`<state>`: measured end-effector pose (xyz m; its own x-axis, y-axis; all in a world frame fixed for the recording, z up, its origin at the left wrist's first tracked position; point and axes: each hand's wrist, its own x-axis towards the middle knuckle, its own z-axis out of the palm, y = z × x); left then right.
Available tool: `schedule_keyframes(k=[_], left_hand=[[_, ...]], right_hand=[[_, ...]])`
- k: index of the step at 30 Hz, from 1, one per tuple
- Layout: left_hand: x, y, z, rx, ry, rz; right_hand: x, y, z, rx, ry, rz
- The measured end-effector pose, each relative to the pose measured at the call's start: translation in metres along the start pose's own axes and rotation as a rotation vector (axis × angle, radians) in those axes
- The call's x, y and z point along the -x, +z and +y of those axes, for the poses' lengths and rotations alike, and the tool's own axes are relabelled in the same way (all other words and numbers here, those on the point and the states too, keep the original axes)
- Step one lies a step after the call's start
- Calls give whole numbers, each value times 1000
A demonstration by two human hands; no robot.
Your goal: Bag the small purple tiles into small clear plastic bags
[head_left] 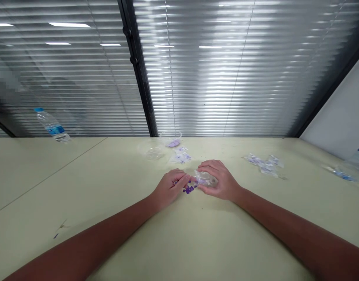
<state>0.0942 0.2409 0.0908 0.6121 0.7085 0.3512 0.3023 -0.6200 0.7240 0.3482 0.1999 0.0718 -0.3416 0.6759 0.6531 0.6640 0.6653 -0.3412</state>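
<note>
My right hand (218,180) curves around a small clear plastic container (205,179), fingers over its top and thumb below. The container lies on its side with its left end toward my left hand; whether it is a cup or a stiff bag is hard to tell. My left hand (172,185) is closed, thumb against curled fingers, with bits of purple showing between them. Its fingertips reach the container's left end. Several small dark purple pieces (188,189) lie on the table between the two hands.
Behind my hands are a clear bowl (171,139) holding light purple pieces, a clear round lid (154,153) and small clear packets (181,156). More packets (265,164) lie to the right. A water bottle (53,125) stands at the back left; blinds (197,78) rise behind the table.
</note>
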Motion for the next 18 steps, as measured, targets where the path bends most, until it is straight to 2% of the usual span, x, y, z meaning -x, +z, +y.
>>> schedule_keyframes(k=[2, 4, 6, 9, 11, 13, 15, 18], left_hand=[[-2, -6, -5, -165, 136, -11], [-5, -11, -10, -260, 223, -21], [-7, -13, -16, -286, 255, -26], [-8, -12, -21, -280, 282, -44], [-8, -10, -22, -278, 298, -56], [-8, -9, -23, -278, 304, -69], [-8, -8, -23, -279, 309, -88], [-8, -9, -22, -276, 310, -98]], right_hand=[[0, 1, 3, -33, 52, 36], [0, 3, 9, -126, 181, 89], [-2, 3, 18, -352, 407, 157], [-7, 0, 34, -888, 819, 292], [-9, -4, 42, -1041, 884, 327], [-10, -7, 44, -1310, 928, 347], [-9, -7, 41, -1496, 918, 287], [-8, -5, 37, -1576, 872, 148]])
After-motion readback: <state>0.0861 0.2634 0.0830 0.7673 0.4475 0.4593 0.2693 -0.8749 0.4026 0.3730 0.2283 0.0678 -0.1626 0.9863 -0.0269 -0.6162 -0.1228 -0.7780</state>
